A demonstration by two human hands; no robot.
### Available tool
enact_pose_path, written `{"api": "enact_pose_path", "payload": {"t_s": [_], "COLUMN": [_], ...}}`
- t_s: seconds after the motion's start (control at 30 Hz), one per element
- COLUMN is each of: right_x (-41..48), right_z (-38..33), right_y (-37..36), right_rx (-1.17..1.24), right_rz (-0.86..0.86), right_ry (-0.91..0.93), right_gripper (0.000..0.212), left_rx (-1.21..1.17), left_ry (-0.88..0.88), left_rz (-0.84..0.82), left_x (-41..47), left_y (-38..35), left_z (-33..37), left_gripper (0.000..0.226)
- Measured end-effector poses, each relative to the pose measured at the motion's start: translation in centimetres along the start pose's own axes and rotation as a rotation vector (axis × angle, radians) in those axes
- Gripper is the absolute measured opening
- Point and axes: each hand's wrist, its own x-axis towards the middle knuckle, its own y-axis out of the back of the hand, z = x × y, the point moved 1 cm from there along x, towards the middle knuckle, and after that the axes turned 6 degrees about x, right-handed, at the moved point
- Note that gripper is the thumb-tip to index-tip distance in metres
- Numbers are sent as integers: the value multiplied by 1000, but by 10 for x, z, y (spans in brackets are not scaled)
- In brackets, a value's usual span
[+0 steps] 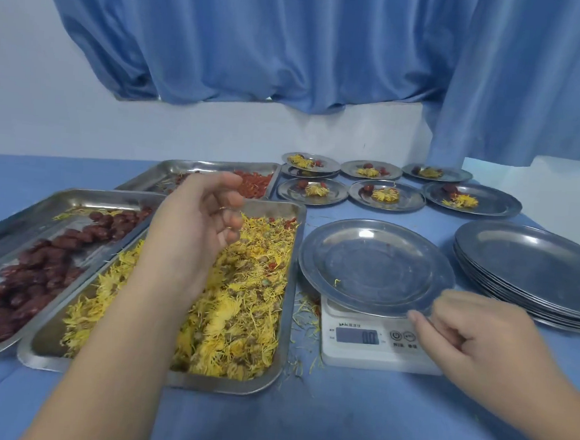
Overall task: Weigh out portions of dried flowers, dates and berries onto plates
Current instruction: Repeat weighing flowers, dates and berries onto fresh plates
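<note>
Left of centre in the frame, the left hand (199, 220) hangs over the flower tray (292, 288), its fingers loosely curled and, so far as I can see, holding nothing. The dried flowers (233, 319) below it are a yellow tangle filling most of that tray. At the left edge lies the date tray (77, 201) with dark red dates (38, 271) heaped toward its near end. Behind both, at mid frame, the berry tray (182, 169) keeps its red berries (253, 183) at the right end.

Lower right, the right hand (473, 332) has its fingers curled, thumb and forefinger pinching the near rim of the plate (374, 267). That plate sits on the white scale (369, 349) (its display reads 0.0) and carries only a stray petal or two. Loose petals litter the blue table (336, 422) between the scale and the flower tray.

At the right edge stands a stack of plates (532, 271). Farther back, toward the upper right, six filled plates (386, 195) sit in two rows, each with flowers and red fruit. A blue curtain (259, 46) hangs across the top.
</note>
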Motion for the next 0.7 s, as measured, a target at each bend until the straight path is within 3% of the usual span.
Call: {"api": "enact_pose_path", "payload": {"t_s": [0.13,0.27,0.37,0.43,0.57,0.7], "right_x": [14,28,25,17,2,5], "right_z": [-7,-16,-19,-17,-10,-10], "right_y": [-1,-7,-14,-18,-14,-11], "right_rx": [6,18,20,18,47,103], "right_rz": [24,65,88,84,67,70], "right_ry": [18,34,73,90,99,60], "right_gripper": [46,45,42,43,44,46], "left_rx": [553,1194,1316,1431,1606,1637], "left_ry": [39,-109,-156,-124,62,91], "left_rz": [-87,-209,-210,-330,-619,-619], "left_x": [14,13,11,14,20,29], "left_y": [33,58,58,55,51,55], "left_z": [28,44,38,25,-2,-15], "left_gripper": [21,21,12,9,41,44]}}
